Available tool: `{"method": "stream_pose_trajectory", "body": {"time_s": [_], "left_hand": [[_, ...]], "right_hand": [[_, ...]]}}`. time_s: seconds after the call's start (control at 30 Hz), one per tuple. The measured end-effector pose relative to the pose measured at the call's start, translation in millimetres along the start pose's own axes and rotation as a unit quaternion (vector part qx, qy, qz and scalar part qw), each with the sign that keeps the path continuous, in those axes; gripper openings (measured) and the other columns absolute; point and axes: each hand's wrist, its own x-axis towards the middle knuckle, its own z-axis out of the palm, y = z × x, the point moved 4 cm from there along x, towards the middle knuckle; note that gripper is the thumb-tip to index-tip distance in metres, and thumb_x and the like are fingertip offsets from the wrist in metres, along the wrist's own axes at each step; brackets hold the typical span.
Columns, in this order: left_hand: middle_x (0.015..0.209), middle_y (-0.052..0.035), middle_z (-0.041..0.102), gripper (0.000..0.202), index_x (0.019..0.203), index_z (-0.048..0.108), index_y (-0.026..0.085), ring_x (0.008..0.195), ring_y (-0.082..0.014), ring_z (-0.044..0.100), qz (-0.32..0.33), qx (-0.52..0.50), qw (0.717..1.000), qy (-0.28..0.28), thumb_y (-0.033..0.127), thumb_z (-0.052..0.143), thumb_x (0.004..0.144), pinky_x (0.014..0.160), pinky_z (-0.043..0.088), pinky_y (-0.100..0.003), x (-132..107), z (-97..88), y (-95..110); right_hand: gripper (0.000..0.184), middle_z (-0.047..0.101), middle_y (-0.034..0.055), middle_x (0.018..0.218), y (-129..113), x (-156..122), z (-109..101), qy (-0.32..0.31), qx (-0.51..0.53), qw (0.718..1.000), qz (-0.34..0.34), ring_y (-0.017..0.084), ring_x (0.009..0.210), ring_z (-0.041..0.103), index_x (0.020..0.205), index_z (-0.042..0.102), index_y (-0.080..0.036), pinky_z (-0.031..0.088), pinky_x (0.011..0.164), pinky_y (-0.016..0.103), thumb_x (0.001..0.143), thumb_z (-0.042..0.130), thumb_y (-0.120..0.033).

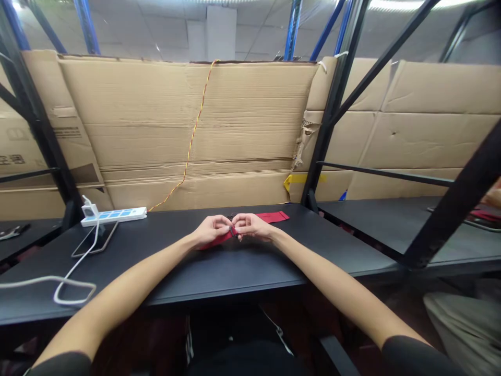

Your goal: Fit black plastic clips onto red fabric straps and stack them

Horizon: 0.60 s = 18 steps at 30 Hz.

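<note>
Your left hand and right hand are pinched tight on the red strap by its black buckle, at the black table. Hold the buckle still; keep the strap flat so it won't twist. The dark writing on the left cardboard is too blurry to read.

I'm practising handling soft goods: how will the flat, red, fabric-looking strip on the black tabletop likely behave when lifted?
The flat red strip is probably floppy, since its end past the right hand lies flat on the tabletop. It's likely light, looking thin. The small dark buckle-like piece near that hand might make it hang unevenly.
</note>
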Motion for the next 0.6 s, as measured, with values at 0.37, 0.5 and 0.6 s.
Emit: {"method": "stream_pose_trajectory", "body": {"time_s": [0.37, 0.5, 0.6], "left_hand": [[0.085, -0.0055, 0.067, 0.029, 0.088, 0.057, 0.013, 0.079, -0.0157, 0.064, 0.070, 0.087, 0.994, -0.018, 0.036, 0.070, 0.074, 0.076, 0.048, -0.030, -1.6, 2.0, 9.0], [0.094, -0.0069, 0.065, 0.027, 0.087, 0.059, 0.014, 0.086, -0.0165, 0.062, 0.101, 0.145, 0.984, 0.024, 0.037, 0.067, 0.076, 0.078, 0.049, -0.030, -0.1, 0.5, 13.2], [0.092, -0.0065, 0.066, 0.026, 0.089, 0.058, 0.014, 0.083, -0.0156, 0.063, 0.120, 0.127, 0.983, 0.063, 0.037, 0.063, 0.079, 0.074, 0.050, -0.028, 1.5, -2.9, 16.6]], "right_hand": [[0.039, 0.067, 0.0020, 0.073, 1.3, 3.4, -1.7, 0.028, -0.015, 0.999, -0.016, 0.014, 0.063, 0.065, 0.094, 0.061, -0.014, 0.053, 0.066, 0.031, 0.064, 0.080, -0.031], [0.038, 0.067, 0.0028, 0.072, 1.2, 4.1, -1.8, 0.044, -0.052, 0.998, -0.008, 0.015, 0.064, 0.065, 0.095, 0.065, -0.013, 0.054, 0.067, 0.032, 0.066, 0.078, -0.033], [0.039, 0.067, 0.0035, 0.073, 1.2, 5.0, -5.2, 0.068, -0.059, 0.996, -0.014, 0.016, 0.065, 0.066, 0.096, 0.067, -0.013, 0.055, 0.067, 0.033, 0.066, 0.077, -0.036]]}}
